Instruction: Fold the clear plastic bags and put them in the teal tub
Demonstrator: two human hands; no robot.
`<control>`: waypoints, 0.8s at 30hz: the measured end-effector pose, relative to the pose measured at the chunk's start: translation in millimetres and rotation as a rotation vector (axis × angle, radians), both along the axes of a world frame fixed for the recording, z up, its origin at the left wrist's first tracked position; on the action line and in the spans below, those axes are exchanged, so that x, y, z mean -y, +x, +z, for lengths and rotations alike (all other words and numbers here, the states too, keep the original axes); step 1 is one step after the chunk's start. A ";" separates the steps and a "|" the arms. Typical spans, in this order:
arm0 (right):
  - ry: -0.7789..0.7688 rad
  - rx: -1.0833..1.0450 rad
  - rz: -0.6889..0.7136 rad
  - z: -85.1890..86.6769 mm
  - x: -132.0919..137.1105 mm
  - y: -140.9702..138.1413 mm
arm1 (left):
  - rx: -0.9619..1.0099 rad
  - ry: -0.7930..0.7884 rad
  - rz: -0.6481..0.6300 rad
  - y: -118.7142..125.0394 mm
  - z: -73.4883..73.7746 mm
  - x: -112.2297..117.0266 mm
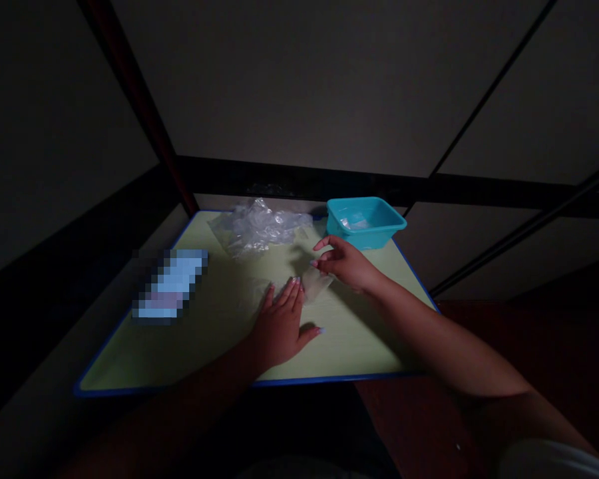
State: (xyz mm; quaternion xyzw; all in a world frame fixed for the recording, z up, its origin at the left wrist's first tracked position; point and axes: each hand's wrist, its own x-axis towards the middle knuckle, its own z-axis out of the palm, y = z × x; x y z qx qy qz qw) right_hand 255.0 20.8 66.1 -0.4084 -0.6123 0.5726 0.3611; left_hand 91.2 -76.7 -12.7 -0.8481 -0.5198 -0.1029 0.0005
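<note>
My left hand (281, 324) lies flat on the pale green table (214, 339), fingers stretched out and pressing down one end of a small clear plastic bag (315, 285). My right hand (346, 261) pinches the other end of that bag between thumb and fingers, just right of the left fingertips. The bag is thin and hard to make out in the dim light.
A heap of clear plastic bags (259, 227) lies at the back of the table. A teal plastic tub (365, 221) stands at the back right corner with something clear inside. A blurred rectangular item (171, 285) rests at the left. The table has a blue rim.
</note>
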 end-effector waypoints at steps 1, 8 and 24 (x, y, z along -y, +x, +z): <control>-0.007 -0.012 0.007 0.4 -0.9 -5.9 | 0.012 -0.005 0.000 0.1 0.3 0.0; -0.090 -0.035 0.005 -6.3 -3.0 -41.8 | 0.069 -0.004 -0.010 0.3 0.0 0.3; -0.208 -0.246 0.197 -54.2 -0.1 -78.3 | 0.057 -0.053 0.001 0.1 5.2 -2.3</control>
